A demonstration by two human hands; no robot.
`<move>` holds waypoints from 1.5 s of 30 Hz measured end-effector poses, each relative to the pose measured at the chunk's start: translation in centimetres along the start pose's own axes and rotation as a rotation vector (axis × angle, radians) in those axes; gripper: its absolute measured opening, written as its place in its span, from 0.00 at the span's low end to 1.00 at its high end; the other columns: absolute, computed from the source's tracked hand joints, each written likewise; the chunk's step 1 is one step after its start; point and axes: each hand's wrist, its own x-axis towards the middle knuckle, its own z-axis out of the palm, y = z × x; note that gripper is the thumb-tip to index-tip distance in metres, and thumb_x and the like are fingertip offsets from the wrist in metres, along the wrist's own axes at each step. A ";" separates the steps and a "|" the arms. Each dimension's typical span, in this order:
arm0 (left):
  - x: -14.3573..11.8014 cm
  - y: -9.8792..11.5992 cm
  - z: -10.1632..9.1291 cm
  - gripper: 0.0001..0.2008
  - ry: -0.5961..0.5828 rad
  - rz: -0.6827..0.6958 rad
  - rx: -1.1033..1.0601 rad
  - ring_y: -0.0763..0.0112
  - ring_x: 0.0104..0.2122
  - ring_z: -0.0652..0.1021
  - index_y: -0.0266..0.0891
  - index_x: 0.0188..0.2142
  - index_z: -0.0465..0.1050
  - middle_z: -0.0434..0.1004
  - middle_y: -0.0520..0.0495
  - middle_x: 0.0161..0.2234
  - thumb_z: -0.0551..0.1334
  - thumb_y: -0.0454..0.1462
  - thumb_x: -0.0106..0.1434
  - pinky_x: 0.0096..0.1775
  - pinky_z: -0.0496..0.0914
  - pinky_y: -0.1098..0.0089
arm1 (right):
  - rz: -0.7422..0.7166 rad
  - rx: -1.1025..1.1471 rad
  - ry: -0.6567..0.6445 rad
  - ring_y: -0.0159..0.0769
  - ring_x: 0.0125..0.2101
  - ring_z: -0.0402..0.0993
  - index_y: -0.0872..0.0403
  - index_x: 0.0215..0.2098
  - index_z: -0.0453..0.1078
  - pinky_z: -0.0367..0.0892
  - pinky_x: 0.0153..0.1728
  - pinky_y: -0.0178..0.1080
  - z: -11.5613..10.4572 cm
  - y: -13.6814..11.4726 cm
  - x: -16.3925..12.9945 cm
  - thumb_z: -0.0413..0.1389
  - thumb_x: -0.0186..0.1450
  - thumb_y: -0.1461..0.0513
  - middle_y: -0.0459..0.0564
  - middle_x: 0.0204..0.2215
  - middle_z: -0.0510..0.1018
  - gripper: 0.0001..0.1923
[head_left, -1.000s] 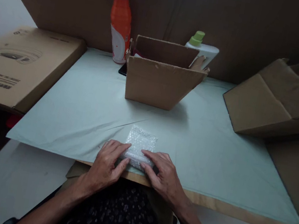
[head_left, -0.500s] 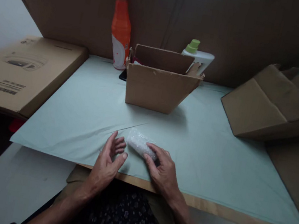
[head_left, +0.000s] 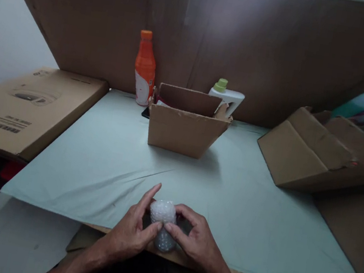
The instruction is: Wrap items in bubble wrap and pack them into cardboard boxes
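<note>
A small bubble-wrapped bundle (head_left: 165, 215) is held upright between my two hands at the front edge of the table. My left hand (head_left: 133, 228) is on its left side, thumb pressed against the wrap and index finger raised past it. From the right, my right hand (head_left: 198, 239) grips it with thumb in front and fingers curled behind. Both thumbs nearly meet on the near face. The wrap hides what is inside.
An open cardboard box (head_left: 182, 132) stands mid-table. Behind it are an orange bottle (head_left: 144, 67) and a white bottle with a green cap (head_left: 232, 97). A flat printed carton (head_left: 33, 107) lies left. Tilted boxes (head_left: 309, 148) stand right, and a cardboard wall (head_left: 269, 53) closes the back.
The bundle has come nearer to me and turned from lying slantwise to upright. My left hand, apart from it before, now grips it too. The view has tilted up.
</note>
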 end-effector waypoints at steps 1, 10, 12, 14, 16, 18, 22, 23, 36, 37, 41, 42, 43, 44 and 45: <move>0.4 0.3 -0.4 0.38 -0.034 0.032 0.075 0.62 0.46 0.79 0.45 0.71 0.49 0.76 0.40 0.53 0.62 0.39 0.65 0.43 0.77 0.65 | -0.003 -0.010 -0.002 0.36 0.32 0.76 0.52 0.35 0.75 0.72 0.34 0.36 -0.2 -0.2 0.2 0.59 0.64 0.61 0.47 0.31 0.80 0.04; 12.5 9.7 -7.3 0.29 0.494 0.769 0.782 0.54 0.65 0.65 0.38 0.65 0.59 0.69 0.38 0.61 0.60 0.35 0.66 0.63 0.62 0.50 | 0.045 -0.031 0.055 0.33 0.23 0.70 0.51 0.52 0.72 0.68 0.24 0.33 -3.2 0.6 -0.6 0.58 0.63 0.62 0.42 0.24 0.73 0.18; 15.4 10.5 -7.9 0.27 0.561 0.775 0.857 0.52 0.65 0.65 0.35 0.62 0.63 0.72 0.38 0.58 0.60 0.32 0.63 0.63 0.60 0.49 | 0.020 -0.045 0.095 0.35 0.27 0.74 0.50 0.52 0.72 0.73 0.28 0.35 -4.2 0.4 -0.6 0.57 0.64 0.61 0.45 0.29 0.77 0.18; 17.1 10.1 -7.7 0.19 0.586 0.789 0.892 0.54 0.59 0.72 0.36 0.54 0.71 0.78 0.41 0.50 0.60 0.30 0.62 0.62 0.60 0.49 | 0.010 -0.064 0.132 0.36 0.29 0.76 0.50 0.43 0.74 0.74 0.30 0.35 -5.7 0.1 -0.6 0.57 0.65 0.60 0.47 0.30 0.79 0.09; 17.4 8.7 -7.2 0.12 0.597 0.863 0.907 0.59 0.49 0.78 0.38 0.44 0.75 0.80 0.45 0.41 0.59 0.29 0.63 0.62 0.59 0.47 | 0.022 -0.074 0.220 0.37 0.29 0.78 0.50 0.37 0.75 0.75 0.30 0.34 -7.9 -0.4 -0.5 0.59 0.64 0.58 0.47 0.30 0.80 0.06; 16.9 7.1 -6.8 0.10 0.604 0.948 0.915 0.64 0.42 0.79 0.39 0.41 0.76 0.79 0.47 0.38 0.58 0.28 0.65 0.63 0.56 0.46 | 0.025 -0.060 0.385 0.37 0.26 0.79 0.50 0.36 0.75 0.75 0.28 0.34 -10.4 -0.9 -0.2 0.64 0.60 0.56 0.46 0.28 0.81 0.08; 16.2 5.3 -6.5 0.10 0.658 1.008 0.877 0.67 0.41 0.79 0.42 0.43 0.75 0.79 0.49 0.38 0.59 0.29 0.67 0.66 0.50 0.44 | -0.049 -0.023 0.754 0.38 0.26 0.79 0.46 0.40 0.75 0.76 0.29 0.38 -14.9 -3.2 2.5 0.68 0.58 0.55 0.45 0.26 0.80 0.13; 16.3 5.1 -6.6 0.09 0.677 1.009 0.858 0.67 0.41 0.79 0.42 0.43 0.75 0.79 0.49 0.38 0.59 0.29 0.67 0.66 0.49 0.44 | -0.074 -0.034 0.801 0.38 0.28 0.79 0.46 0.41 0.75 0.76 0.31 0.39 -15.5 -4.1 3.7 0.68 0.58 0.55 0.45 0.27 0.80 0.13; 16.5 4.0 -6.5 0.11 0.677 1.018 0.752 0.66 0.45 0.79 0.41 0.44 0.75 0.79 0.47 0.40 0.58 0.28 0.67 0.66 0.50 0.44 | -0.108 -1.135 -0.230 0.42 0.33 0.77 0.52 0.45 0.77 0.58 0.29 0.36 -12.3 -9.0 23.1 0.56 0.60 0.68 0.52 0.35 0.83 0.16; 16.6 4.0 -6.5 0.11 0.674 1.018 0.752 0.66 0.45 0.79 0.41 0.45 0.75 0.80 0.47 0.40 0.58 0.28 0.67 0.66 0.50 0.44 | -0.098 -1.132 -0.320 0.42 0.34 0.78 0.51 0.44 0.78 0.59 0.29 0.36 -11.6 -8.8 24.1 0.57 0.60 0.68 0.51 0.35 0.83 0.16; 16.7 3.8 -6.6 0.11 0.658 1.028 0.748 0.66 0.44 0.79 0.41 0.45 0.75 0.79 0.47 0.40 0.58 0.28 0.67 0.67 0.49 0.44 | -0.043 -1.063 -0.476 0.41 0.30 0.78 0.51 0.39 0.81 0.60 0.28 0.36 -9.5 -8.3 26.4 0.57 0.60 0.70 0.50 0.31 0.84 0.14; 16.6 3.7 -6.7 0.12 0.652 1.031 0.747 0.66 0.45 0.79 0.42 0.45 0.74 0.79 0.47 0.41 0.58 0.28 0.67 0.67 0.50 0.45 | -0.035 -1.059 -0.465 0.40 0.30 0.78 0.51 0.39 0.81 0.61 0.28 0.36 -9.3 -8.1 26.6 0.57 0.60 0.70 0.50 0.31 0.84 0.14; 16.6 3.8 -6.7 0.12 0.654 1.030 0.746 0.65 0.46 0.79 0.42 0.47 0.74 0.79 0.47 0.42 0.58 0.28 0.67 0.66 0.51 0.45 | -0.040 -1.040 -0.443 0.40 0.31 0.78 0.52 0.40 0.81 0.62 0.29 0.35 -9.4 -7.9 26.5 0.57 0.60 0.70 0.50 0.32 0.84 0.14; 16.5 3.8 -6.8 0.14 0.668 1.028 0.745 0.63 0.49 0.78 0.42 0.49 0.73 0.78 0.45 0.44 0.59 0.28 0.66 0.66 0.52 0.45 | -0.058 -0.998 -0.408 0.39 0.33 0.79 0.52 0.42 0.80 0.63 0.30 0.35 -9.8 -7.8 26.1 0.58 0.60 0.70 0.50 0.34 0.84 0.14; 16.4 3.8 -7.0 0.17 0.695 1.023 0.742 0.61 0.52 0.76 0.42 0.53 0.71 0.77 0.43 0.48 0.60 0.28 0.66 0.66 0.54 0.45 | -0.090 -0.930 -0.349 0.39 0.35 0.79 0.52 0.43 0.80 0.65 0.33 0.35 -10.4 -7.7 25.5 0.58 0.61 0.68 0.50 0.37 0.85 0.15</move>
